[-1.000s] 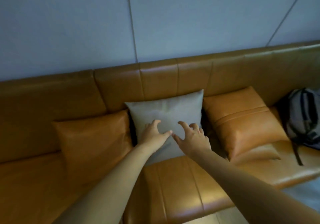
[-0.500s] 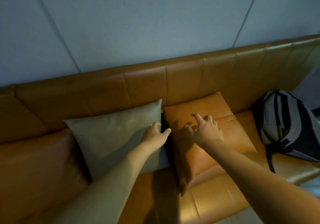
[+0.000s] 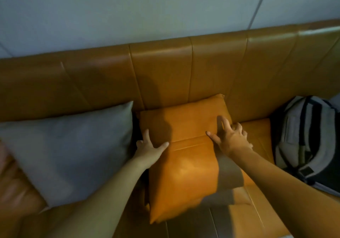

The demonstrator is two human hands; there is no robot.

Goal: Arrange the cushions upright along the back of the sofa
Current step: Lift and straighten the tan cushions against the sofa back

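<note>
While both hands press on it, orange cushion (image 3: pixel 184 156): leans back against the sofa backrest (image 3: pixel 161 68), its top edge touching the backrest, its lower corner reaching toward the front of the seat (image 3: pixel 257 212); a seam crosses its face between the two hands.
Left hand (image 3: pixel 150 148): spread flat on the cushion's left edge, thumb on the front face, fingers reaching into the dark gap beside it; fingertips partly hidden there.
Right hand (image 3: pixel 230 139): fingers splayed over the cushion's upper right part, palm on the face; whether the outer fingers curl around the right edge is hard to tell.
Grey cushion (image 3: pixel 73 151): just left of the orange one, propped against the backrest, its left corner cut off by the frame edge.
Third cushion (image 3: pixel 16 188): only a brown sliver shows at the far left, half covered by the grey one.
Backpack (image 3: pixel 309 142): grey and dark, on the seat at the right end, well apart from the cushions, cut off by the frame; any contents are not visible.
Wall (image 3: pixel 128 7): pale blue-grey panels behind the sofa.
</note>
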